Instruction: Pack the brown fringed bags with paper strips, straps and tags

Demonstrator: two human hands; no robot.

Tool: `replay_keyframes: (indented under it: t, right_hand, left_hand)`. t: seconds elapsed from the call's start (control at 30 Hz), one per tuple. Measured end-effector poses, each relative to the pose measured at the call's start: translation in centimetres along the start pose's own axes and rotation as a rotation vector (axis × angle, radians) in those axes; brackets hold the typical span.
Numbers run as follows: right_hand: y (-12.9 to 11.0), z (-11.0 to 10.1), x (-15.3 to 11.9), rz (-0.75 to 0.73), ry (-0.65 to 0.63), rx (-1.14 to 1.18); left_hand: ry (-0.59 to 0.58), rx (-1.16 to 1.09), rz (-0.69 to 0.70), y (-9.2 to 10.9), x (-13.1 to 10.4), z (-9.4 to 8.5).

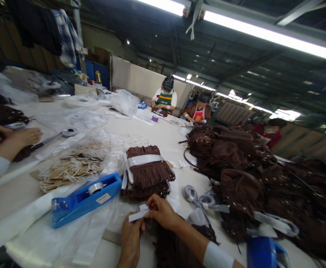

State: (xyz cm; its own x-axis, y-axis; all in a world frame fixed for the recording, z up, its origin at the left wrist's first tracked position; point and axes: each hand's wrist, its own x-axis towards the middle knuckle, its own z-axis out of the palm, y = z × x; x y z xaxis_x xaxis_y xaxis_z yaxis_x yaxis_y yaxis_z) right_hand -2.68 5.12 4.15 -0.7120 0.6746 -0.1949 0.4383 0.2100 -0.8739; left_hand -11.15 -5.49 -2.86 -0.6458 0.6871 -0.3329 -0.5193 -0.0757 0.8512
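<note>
Near the front edge of the table, my left hand (132, 234) and my right hand (161, 212) are close together, fingers pinched on a short white strip (138, 215). Whether it is paper or foam I cannot tell. Beneath my right forearm lies a dark brown leather bag (171, 245), partly hidden by the arm. Just beyond my hands is a stack of brown gathered bags (148, 165) with a white band across the top. A blue tape dispenser (87, 199) with a clear roll stands to the left of them.
Tags with white strings (70, 171) lie in a heap at left. A large pile of brown bags (235, 160) covers the right side, beside grey wrapped straps (199, 197) and another blue dispenser (266, 253). A co-worker's hands (20, 139) work at far left; other people sit across the table.
</note>
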Motion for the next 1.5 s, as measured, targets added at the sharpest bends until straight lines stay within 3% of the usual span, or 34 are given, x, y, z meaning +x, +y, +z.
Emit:
replay_keyframes:
  t: [0.17, 0.33, 0.4, 0.57, 0.73, 0.9, 1.03, 1.13, 1.33, 1.5]
  right_hand:
    - [-0.1, -0.3, 0.1, -0.028, -0.061, 0.012]
    - [-1.1, -0.8, -1.3, -0.261, -0.115, -0.235]
    - [-1.2, -0.8, -1.6, -0.288, -0.108, -0.298]
    - [-1.2, -0.3, -1.2, -0.228, -0.05, -0.205]
    - [-1.1, -0.4, -0.6, -0.139, -0.095, -0.007]
    - [-1.1, -0.8, -0.7, -0.086, -0.124, 0.037]
    - [-1.0, -0.7, -1.4, -0.093, -0.132, -0.073]
    - [-1.0, -0.4, -1.9, -0.132, -0.057, -0.217]
    - [-0.8, 0.1, -2.4, -0.192, 0.017, -0.155]
    - [-0.6, 0.0, -2.3, -0.05, 0.074, -0.172]
  left_hand:
    - [0.026, 0.044, 0.002, 0.3, -0.2, 0.2]
    - [0.085, 0.094, -0.003, 0.7, -0.6, 0.5]
    - [0.107, 0.126, -0.002, 0.7, -0.6, 0.6]
    - [0.15, 0.201, -0.006, 0.3, -0.1, 0.4]
    - [0.177, 0.247, 0.027, -0.1, -0.1, 0.3]
    - [0.167, 0.274, 0.045, -0.3, 0.0, 0.3]
    - [0.156, 0.289, 0.045, -0.2, 0.0, 0.2]
    - [0.167, 0.302, 0.047, 0.1, -0.1, 0.3]
    - [0.154, 0.273, 0.046, 0.7, -0.4, 0.7]
    - [0.105, 0.242, 0.032, 0.2, -0.2, 0.6]
